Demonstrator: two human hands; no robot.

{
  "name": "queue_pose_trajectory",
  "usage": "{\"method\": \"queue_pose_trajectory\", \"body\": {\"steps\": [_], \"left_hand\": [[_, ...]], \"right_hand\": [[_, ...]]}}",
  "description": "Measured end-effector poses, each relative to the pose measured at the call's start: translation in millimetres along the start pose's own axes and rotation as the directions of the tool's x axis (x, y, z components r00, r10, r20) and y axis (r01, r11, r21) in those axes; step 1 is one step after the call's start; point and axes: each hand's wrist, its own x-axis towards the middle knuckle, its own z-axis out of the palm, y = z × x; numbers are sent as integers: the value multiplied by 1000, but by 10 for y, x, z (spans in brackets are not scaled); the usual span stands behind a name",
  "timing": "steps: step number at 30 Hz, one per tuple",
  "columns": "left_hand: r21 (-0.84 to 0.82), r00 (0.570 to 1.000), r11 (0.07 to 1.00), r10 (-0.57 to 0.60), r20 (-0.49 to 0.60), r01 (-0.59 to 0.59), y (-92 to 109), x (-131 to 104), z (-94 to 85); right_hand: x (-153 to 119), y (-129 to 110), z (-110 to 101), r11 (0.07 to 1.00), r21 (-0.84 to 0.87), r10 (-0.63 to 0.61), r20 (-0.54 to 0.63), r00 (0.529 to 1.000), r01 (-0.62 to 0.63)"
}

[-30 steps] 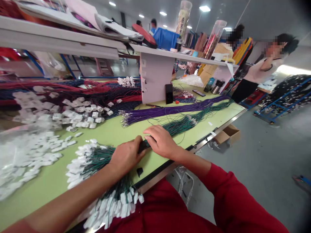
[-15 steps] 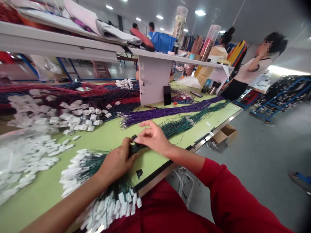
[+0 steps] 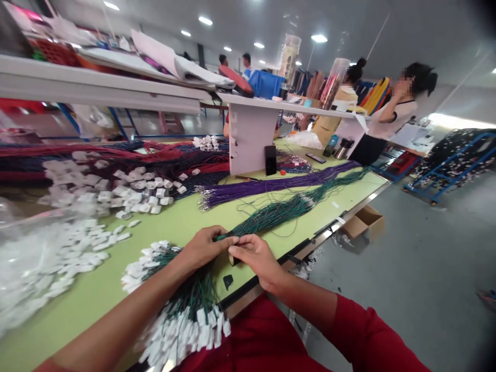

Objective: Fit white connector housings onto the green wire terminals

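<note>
A long bundle of green wires point(image 3: 267, 214) runs across the table, and its near end fans out into white connectors point(image 3: 189, 328). My left hand point(image 3: 205, 247) is closed around this bundle, just behind the fanned end. Against its fingertips, my right hand point(image 3: 258, 256) pinches a small roll of black tape point(image 3: 233, 257), whose tan core faces me. The fingers hide most of the roll and the wrapped part of the bundle. On the table below lies a black scrap point(image 3: 228, 281).
Loose white connector housings point(image 3: 89, 245) are spread at the left. Purple wires point(image 3: 267, 183) lie behind the green bundle, beside an upright phone point(image 3: 270, 160). A shelf point(image 3: 170, 98) overhangs the table's back. A person point(image 3: 391, 111) stands beyond the far end; a cardboard box point(image 3: 364, 222) is on the floor.
My right hand has come down from above the bundle to its near side, where the tape roll now shows. My left hand stays on the wires. The view has tilted slightly.
</note>
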Motion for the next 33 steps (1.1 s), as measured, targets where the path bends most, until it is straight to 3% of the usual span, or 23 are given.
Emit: {"method": "queue_pose_trajectory", "body": {"steps": [3, 8, 14, 16, 19, 20, 21, 22, 24, 25, 26, 27, 29, 30, 33], "left_hand": [[6, 1000, 1000, -2, -11, 3, 6, -8, 17], [-9, 1000, 1000, 26, 12, -26, 21, -13, 10], [55, 996, 998, 38, 75, -42, -22, 30, 20], [87, 996, 994, 58, 71, -64, -39, 45, 30], [125, 996, 990, 49, 70, -58, -71, 83, 35], [146, 997, 988, 42, 63, -51, -87, 105, 33], [174, 998, 984, 33, 45, -41, -105, 130, 27], [209, 1000, 978, 21, 19, -25, -126, 157, 20], [286, 999, 958, -3, -44, 15, -172, 202, 5], [320, 998, 947, -11, -61, 30, -194, 212, 1], [347, 998, 937, -14, -60, 34, -213, 210, 2], [368, 999, 929, -11, -45, 27, -228, 195, 9], [404, 1000, 915, 0, -2, 0, -243, 135, 36], [420, 1000, 907, 3, 16, -9, -242, 98, 53], [457, 999, 889, -3, 35, -13, -216, 1, 91]], "right_hand": [[-8, 25, 20, 998, 27, 56, -71, 996, -54], [29, -45, 12, 977, -163, 155, 80, 985, -140], [110, -102, -24, 938, -277, 243, 93, 965, -210], [132, -90, -43, 928, -336, 203, 99, 974, -159], [29, -118, -46, 821, -545, -67, 204, 977, 170], [-63, -148, -29, 733, -594, -174, 306, 936, 331], [-179, -190, -2, 632, -591, -256, 452, 855, 501], [-304, -244, 34, 534, -527, -294, 618, 729, 661], [-504, -380, 111, 390, -239, -238, 907, 348, 890], [-532, -459, 139, 363, -118, -185, 963, 195, 924], [-488, -541, 152, 343, -129, -172, 965, 197, 931], [-364, -622, 146, 312, -248, -192, 929, 317, 917], [107, -776, 82, 231, -647, -302, 662, 685, 727], [425, -845, 34, 221, -722, -335, 575, 746, 655], [1449, -1006, -93, 212, -838, -380, 405, 832, 504]]}}
